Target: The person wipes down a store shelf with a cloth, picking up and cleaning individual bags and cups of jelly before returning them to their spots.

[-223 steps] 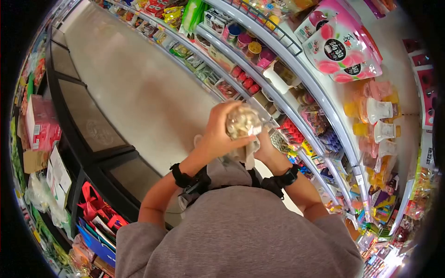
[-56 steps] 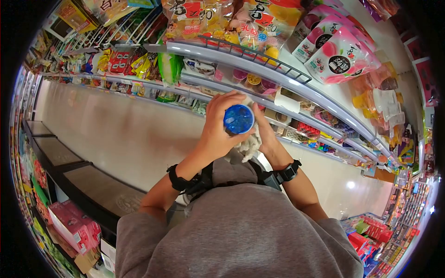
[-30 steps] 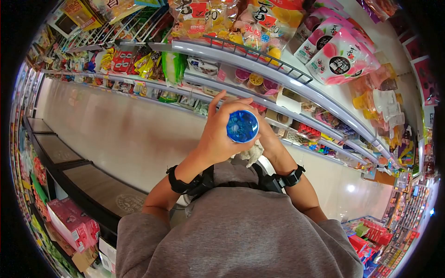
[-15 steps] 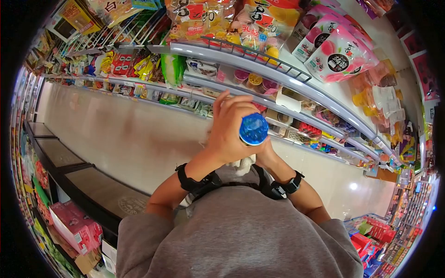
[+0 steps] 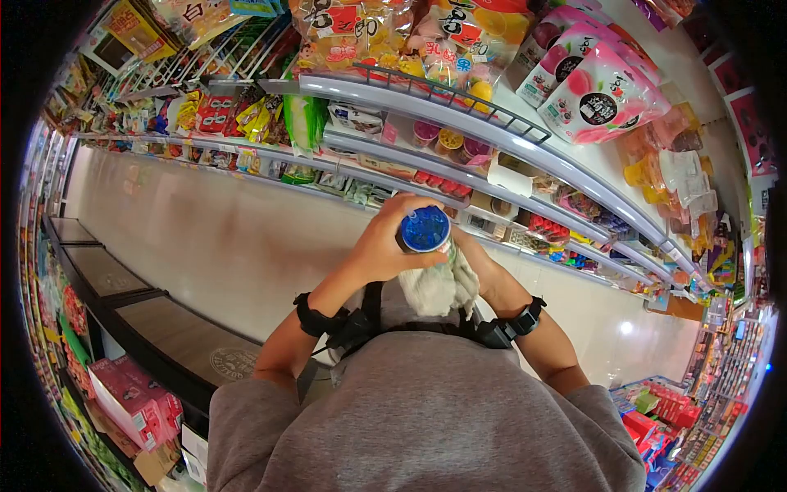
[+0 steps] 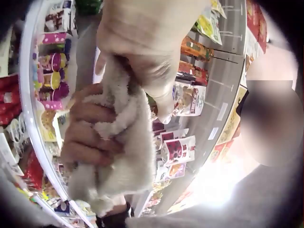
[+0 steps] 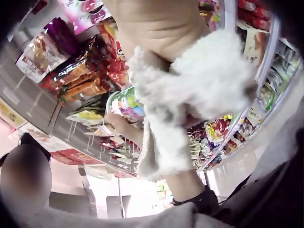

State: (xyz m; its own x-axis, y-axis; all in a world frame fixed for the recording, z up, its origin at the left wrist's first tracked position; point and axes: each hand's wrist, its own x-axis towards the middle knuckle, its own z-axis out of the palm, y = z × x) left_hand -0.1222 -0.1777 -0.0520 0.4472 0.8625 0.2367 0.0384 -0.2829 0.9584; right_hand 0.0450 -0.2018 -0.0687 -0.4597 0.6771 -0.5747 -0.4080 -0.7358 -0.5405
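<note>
A small round tub with a shiny blue top (image 5: 425,229) is tilted towards the head camera, with my left hand (image 5: 384,244) gripping it around the side. Against its lower side my right hand (image 5: 484,264) holds a whitish cloth (image 5: 440,285), which hangs down in loose folds. In the left wrist view, right-hand fingers (image 6: 90,126) curl over the cloth, close under the left hand. The right wrist view shows part of the tub's colourful printed side (image 7: 125,102) beside the bunched cloth; the rest is hidden.
Curved shelves (image 5: 385,94) of bagged snacks and jelly cups run along the front and right. Pink peach-printed pouches (image 5: 602,102) stand on the top shelf. A black-framed low counter (image 5: 176,328) lies to the left, near a pink carton (image 5: 135,402). Pale floor (image 5: 213,221) lies between.
Earliest, a clear end with pale contents faced up; since then a blue top does. Over the last half second the tub has shifted left, and more of the cloth shows below it.
</note>
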